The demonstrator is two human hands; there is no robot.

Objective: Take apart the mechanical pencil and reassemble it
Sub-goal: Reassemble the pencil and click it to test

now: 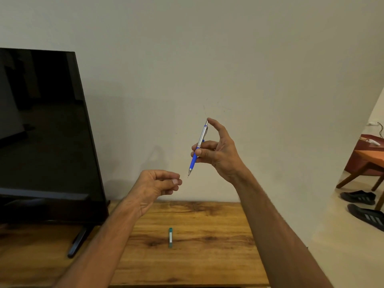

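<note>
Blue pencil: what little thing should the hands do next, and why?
Probably the left hand should reach over and pinch the metal tip to twist it off. The pencil looks whole, the right hand grips it tip down with a finger on the top button, and the left hand's curled fingers are just beside the tip.

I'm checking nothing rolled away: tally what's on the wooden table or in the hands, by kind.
Mechanical pencil, in the right hand: 1
Small green case, on the table: 1
Television, on the table: 1
Total: 3
</note>
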